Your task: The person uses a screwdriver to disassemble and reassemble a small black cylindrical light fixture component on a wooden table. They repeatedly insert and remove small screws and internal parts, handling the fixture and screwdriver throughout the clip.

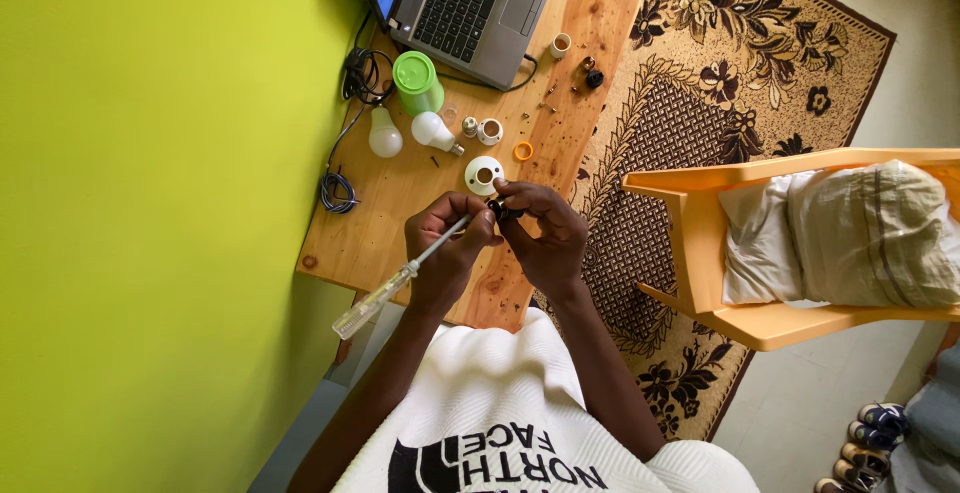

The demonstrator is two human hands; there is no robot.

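A: How many bulbs do you have on the wooden desk (390,213)?

B: You have two white pear-shaped bulbs: one (384,134) near the desk's wall-side edge, the other (435,132) just beside it, lying with its metal base pointing away from the wall. One green plastic cup (417,82) stands behind them, by the open grey laptop (470,3) at the far corner.

A: And the small parts?

B: You have one white round lamp-holder base (484,175) just past your fingers, one small white socket piece (490,132), one orange ring (523,151) and one white cylinder (561,46) near the rug-side edge. A few tiny screws are too small to count.

A: What are your hands doing?

B: Your left hand (445,248) is closed round one clear-handled screwdriver (400,280), its handle sticking out over the near edge. Your right hand (545,228) pinches one small dark fitting (503,210), held above the desk's near end, with the screwdriver tip at it.

A: Anything in the way?

B: Your fingers hide most of the fitting. A black coiled cable (338,191) lies along the wall-side edge, well apart from your hands. One orange plastic chair (720,253) stands on the patterned rug (700,83).
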